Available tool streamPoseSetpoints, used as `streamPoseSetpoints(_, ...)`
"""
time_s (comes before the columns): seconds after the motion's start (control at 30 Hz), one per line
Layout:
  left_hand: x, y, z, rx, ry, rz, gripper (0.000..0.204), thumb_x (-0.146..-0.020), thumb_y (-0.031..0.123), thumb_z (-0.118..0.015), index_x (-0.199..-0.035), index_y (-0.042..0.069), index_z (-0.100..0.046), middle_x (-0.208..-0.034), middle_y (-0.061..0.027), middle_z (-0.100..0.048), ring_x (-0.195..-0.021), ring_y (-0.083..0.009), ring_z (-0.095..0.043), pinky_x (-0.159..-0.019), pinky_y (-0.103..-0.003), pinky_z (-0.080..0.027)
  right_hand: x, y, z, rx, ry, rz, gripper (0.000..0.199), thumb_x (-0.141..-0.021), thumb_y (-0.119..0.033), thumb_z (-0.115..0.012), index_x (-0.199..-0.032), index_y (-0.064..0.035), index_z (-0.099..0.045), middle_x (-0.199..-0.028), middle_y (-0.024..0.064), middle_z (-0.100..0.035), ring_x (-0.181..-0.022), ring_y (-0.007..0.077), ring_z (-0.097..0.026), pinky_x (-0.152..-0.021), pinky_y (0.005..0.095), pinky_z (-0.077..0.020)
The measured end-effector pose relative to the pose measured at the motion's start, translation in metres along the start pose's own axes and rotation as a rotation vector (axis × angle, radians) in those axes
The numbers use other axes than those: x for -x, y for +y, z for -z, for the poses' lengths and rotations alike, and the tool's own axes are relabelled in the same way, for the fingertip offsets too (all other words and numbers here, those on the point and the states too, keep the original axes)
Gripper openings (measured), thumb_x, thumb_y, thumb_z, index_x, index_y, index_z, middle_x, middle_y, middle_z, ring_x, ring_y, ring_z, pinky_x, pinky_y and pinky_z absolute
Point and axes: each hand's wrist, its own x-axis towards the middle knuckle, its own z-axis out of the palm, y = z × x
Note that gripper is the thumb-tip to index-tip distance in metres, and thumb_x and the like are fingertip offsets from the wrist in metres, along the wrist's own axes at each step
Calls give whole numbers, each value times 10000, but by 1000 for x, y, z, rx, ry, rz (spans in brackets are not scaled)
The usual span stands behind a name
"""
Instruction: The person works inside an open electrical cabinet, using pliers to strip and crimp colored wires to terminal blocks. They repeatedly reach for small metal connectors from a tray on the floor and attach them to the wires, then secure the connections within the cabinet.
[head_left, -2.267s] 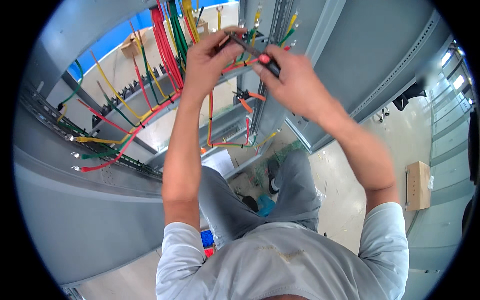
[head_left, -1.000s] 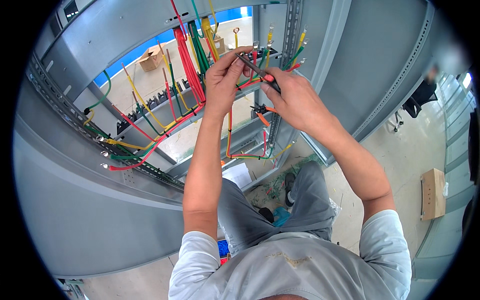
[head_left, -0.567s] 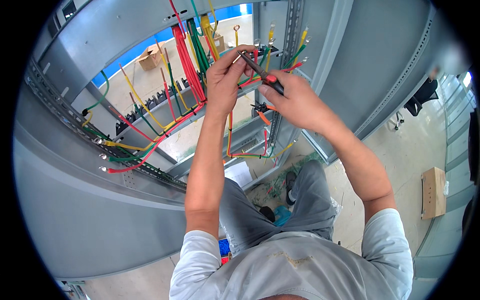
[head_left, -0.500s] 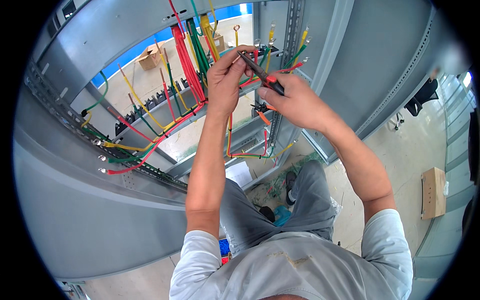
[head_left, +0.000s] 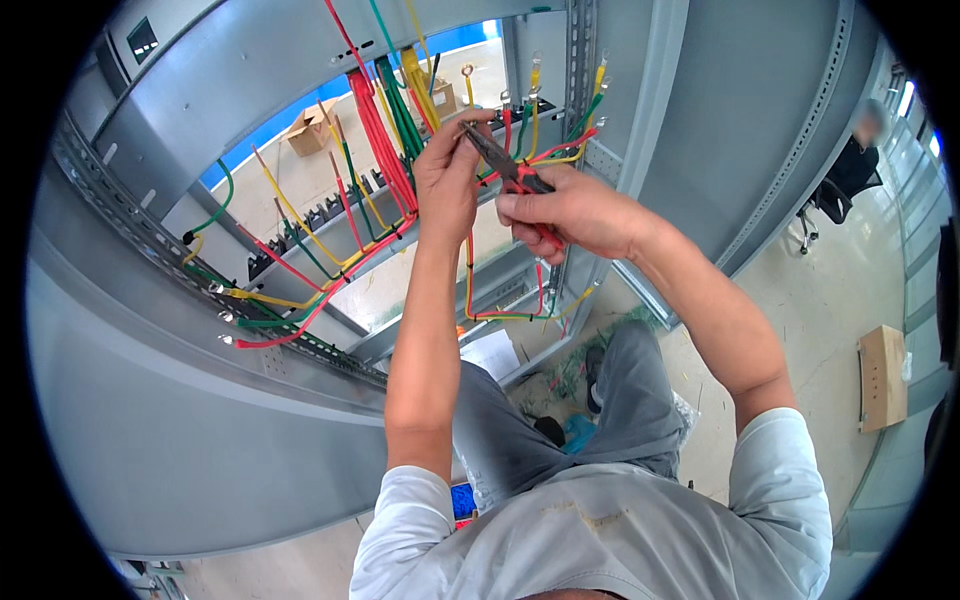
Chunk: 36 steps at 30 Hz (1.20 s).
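Pliers (head_left: 492,152) with long dark jaws and red-and-black handles are in my right hand (head_left: 590,210), fingers closed around the grips. Their tips point up and left to the fingertips of my left hand (head_left: 447,185). Thumb and fingers of that hand are pinched at the jaw tips; whatever small piece lies between them is too small and hidden to name. Just behind both hands stand red, green and yellow wires, among them a red wire (head_left: 507,128) with a metal lug. A thick bundle of red wires (head_left: 385,140) hangs beside my left hand.
A grey metal cabinet frame (head_left: 240,55) surrounds the work. Loose wire ends, some with lugs (head_left: 228,341), stick out at left. A cardboard box (head_left: 312,130) lies beyond the frame. At right are a wooden block (head_left: 882,378) and a person (head_left: 858,160) by a black chair.
The pliers' jaws have shifted slightly left and down, and the handles look wider apart. An orange-handled tool seen below my right hand is no longer visible. The view has shifted a little.
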Motion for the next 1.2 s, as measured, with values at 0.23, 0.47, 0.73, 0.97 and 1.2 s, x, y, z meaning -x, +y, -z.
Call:
streamPoseSetpoints(0.23,7,6,-7,-75,5,-22,382,-1020,190,-648,-1340,-15,-610,-1033,-33,-604,-949,-139,-548,-878,-312,-462,10,-7,6,445,137,90,290,-1030,-277,-616,-1095,6,-627,-840,38,-665,-739,106,-628,-676,275,-494)
streamPoseSetpoints(0.47,7,8,-4,-40,-46,-13,320,-1024,195,-649,-1257,-23,-646,-945,-39,-621,-887,-134,-556,-830,-306,-465,14,-11,2,260,50,64,331,-1013,-324,-620,-1044,5,-638,-829,94,-698,-725,145,-700,-584,298,-538)
streamPoseSetpoints(0.73,10,10,-5,-27,-31,-10,276,-1019,168,-640,-1205,-35,-663,-893,-54,-605,-851,-156,-550,-810,-329,-466,20,-30,-12,43,-47,-69,335,-1018,-297,-633,-1016,36,-603,-854,115,-669,-733,191,-719,-637,312,-590)
streamPoseSetpoints(0.97,9,13,-6,-44,-46,-27,299,-1016,199,-654,-1208,-30,-665,-896,-57,-601,-867,-165,-549,-805,-332,-465,16,-15,-15,167,6,43,334,-1030,-292,-610,-954,33,-596,-794,75,-659,-653,151,-681,-585,297,-562)
streamPoseSetpoints(1.2,10,12,-6,-51,-40,-27,291,-1017,200,-657,-1203,-24,-669,-888,-55,-599,-863,-165,-550,-775,-319,-461,19,-17,-15,270,8,-14,331,-1047,-324,-601,-1096,0,-643,-796,34,-634,-664,111,-647,-599,266,-530)
